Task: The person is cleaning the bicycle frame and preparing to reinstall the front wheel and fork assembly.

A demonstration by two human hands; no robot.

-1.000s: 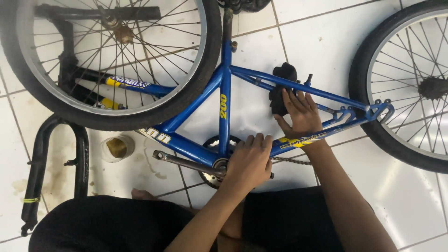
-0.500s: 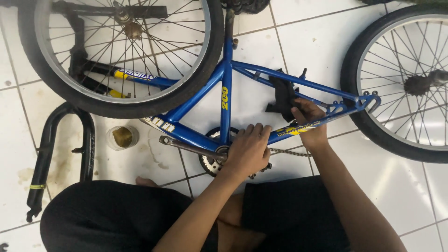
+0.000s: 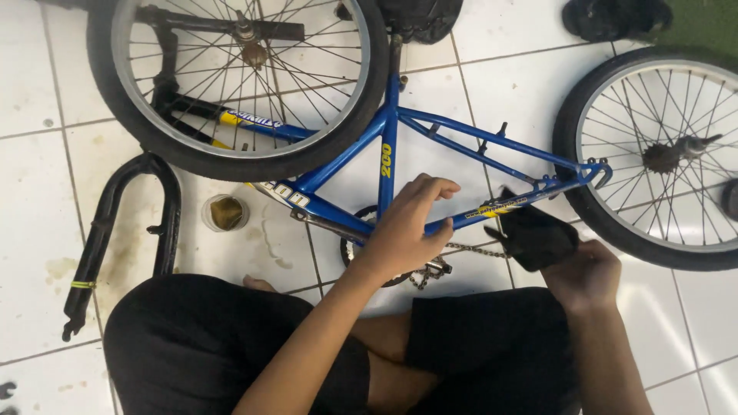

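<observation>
Lifted right hand point(image 3: 586, 274), black pedal point(image 3: 538, 237), blue frame point(image 3: 453, 138)

Home floor used for bike repair, white floor tiles point(image 3: 507, 46), dismantled blue bicycle frame point(image 3: 461, 142), loose black fork point(image 3: 115, 230)

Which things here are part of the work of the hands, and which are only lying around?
In the work:
- left hand, on the blue bicycle frame near the crank
- right hand, holding a black rag
- chain, hanging loose

Lying about:
- black fork on the tiled floor
- small cup of brownish liquid
- two wheels
</observation>
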